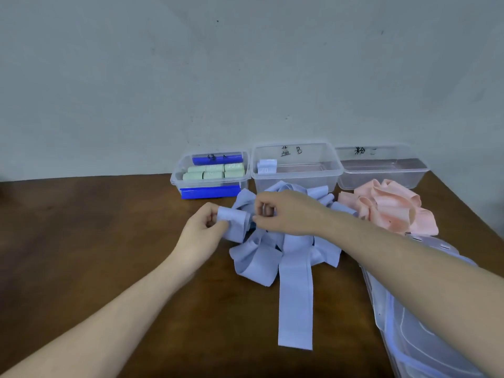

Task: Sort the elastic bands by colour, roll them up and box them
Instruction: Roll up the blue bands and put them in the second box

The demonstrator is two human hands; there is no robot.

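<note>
A pile of pale blue elastic bands [283,252] lies in the middle of the brown table, one long strip trailing toward me. My left hand [203,227] pinches a partly rolled blue band [236,223] above the pile. My right hand [278,211] grips the same band from its right side, fingers curled. Behind stand three clear boxes: the left box [210,170] holds several green rolls, the middle box [297,166] holds one blue roll [267,166], and the right box [381,167] shows nothing inside. Pink bands [390,208] lie heaped in front of the right box.
Clear plastic lids [425,323] are stacked at the table's right edge under my right forearm. A blue clip lid [208,192] lies in front of the left box. A grey wall rises directly behind the boxes. Bare wood stretches on the left.
</note>
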